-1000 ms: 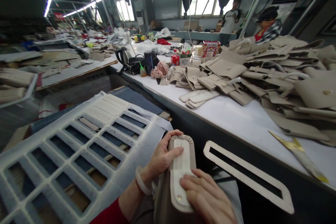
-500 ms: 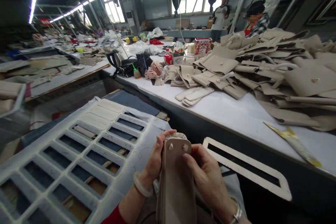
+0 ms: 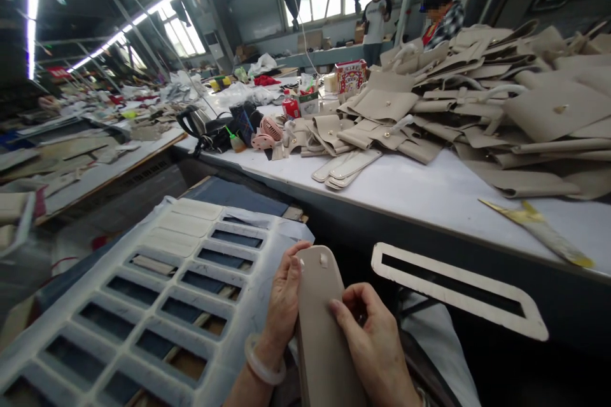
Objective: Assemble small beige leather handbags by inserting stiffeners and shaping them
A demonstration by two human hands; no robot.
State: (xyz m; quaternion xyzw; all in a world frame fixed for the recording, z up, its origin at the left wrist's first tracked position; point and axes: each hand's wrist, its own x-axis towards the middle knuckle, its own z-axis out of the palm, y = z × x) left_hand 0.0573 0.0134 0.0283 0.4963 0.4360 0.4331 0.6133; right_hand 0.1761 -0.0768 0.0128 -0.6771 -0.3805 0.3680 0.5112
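A long beige leather strip [image 3: 321, 318] with a rounded end stands tilted in front of me, with small pale tabs near its top. My left hand [image 3: 285, 296] is closed around its left edge near the rounded end. On the right edge, my right hand [image 3: 372, 331] grips the strip with thumb on the front face and curled fingers at the side. Whether several layers lie behind the front piece is hard to make out now. To the left lies a whitish sheet with rows of rectangular openings [image 3: 162, 292]; a few pale strips [image 3: 186, 224] lie at its far end.
A white table [image 3: 420, 203] runs along the right, bearing a heap of beige leather bag pieces [image 3: 477, 102]. Near its edge lie stacked strips [image 3: 346, 168] and a yellowish tube [image 3: 539, 232]. A pale slotted frame [image 3: 458, 289] juts out by the table. Two people are in the background.
The view has shifted, and the strip now leans more to the left at its top. My right hand has slid lower along its right edge; the left stays near the rounded end.
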